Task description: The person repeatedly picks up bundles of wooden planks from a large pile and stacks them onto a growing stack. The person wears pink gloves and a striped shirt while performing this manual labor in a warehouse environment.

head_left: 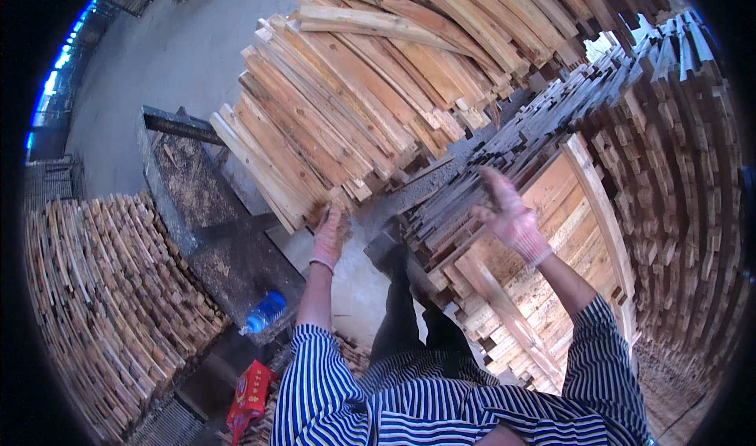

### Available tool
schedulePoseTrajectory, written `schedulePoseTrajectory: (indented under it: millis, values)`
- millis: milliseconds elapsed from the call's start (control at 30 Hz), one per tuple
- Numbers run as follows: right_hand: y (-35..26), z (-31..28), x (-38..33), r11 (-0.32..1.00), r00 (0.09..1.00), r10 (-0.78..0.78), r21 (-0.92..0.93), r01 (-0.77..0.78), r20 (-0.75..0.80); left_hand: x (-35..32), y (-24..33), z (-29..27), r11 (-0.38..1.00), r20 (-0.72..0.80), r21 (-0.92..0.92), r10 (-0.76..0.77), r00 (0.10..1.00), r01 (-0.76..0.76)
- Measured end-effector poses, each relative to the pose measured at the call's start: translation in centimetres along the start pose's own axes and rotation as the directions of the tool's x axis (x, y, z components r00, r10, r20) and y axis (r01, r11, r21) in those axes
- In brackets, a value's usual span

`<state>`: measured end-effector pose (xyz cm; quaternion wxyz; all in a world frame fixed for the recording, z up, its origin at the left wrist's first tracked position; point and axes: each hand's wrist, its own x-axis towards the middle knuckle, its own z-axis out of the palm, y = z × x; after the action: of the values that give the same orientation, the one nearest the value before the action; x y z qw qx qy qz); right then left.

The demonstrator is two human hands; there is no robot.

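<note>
My left hand, in a pinkish work glove, is at the near ends of a stack of wooden boards. Its fingertips blend into the brown wood there, so I cannot tell whether they grip a board. In a matching glove with darkened fingertips, my right hand is raised with thumb and fingers apart, holding nothing. Below and beside it lies a pile of pale boards, with a longer plank along its right side.
Stacked dark strips rise at the right, and another stack of sticks stands at the left. A dark metal frame strewn with shavings bears a blue bottle. A red packet lies nearer. Grey floor shows beyond.
</note>
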<state>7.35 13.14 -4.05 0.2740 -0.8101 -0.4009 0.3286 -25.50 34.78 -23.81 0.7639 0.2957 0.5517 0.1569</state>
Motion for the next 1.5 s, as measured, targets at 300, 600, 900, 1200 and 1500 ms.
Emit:
schedulePoseTrajectory:
  millis: [300,600,900,1200,1500]
  values:
    - [3.6,12.3,19.3,0.584,0.781,0.514,0.523,-0.621,0.354,1.9,2.2,10.7,0.983,0.206,-0.153,-0.068,0.976,0.1]
    - [1.1,20.2,21.5,0.489,0.92,0.388,0.833,-0.259,0.059,7.7,1.2,15.5,0.758,0.137,-0.606,-0.2,0.97,0.242]
    - [4.5,18.1,22.7,0.585,0.894,0.373,0.685,-0.435,0.25,10.3,0.4,15.6,0.768,0.295,-0.593,-0.072,0.953,0.241]
    - [-7.0,7.1,24.2,0.773,0.944,-0.011,0.602,-0.202,0.331,0.9,7.5,14.2,0.854,0.354,-0.518,0.268,0.896,-0.051]
    - [-13.9,6.9,19.0,0.606,0.805,0.018,0.634,-0.481,0.594,-1.0,9.9,12.4,0.857,0.333,-0.498,0.045,0.942,0.135]
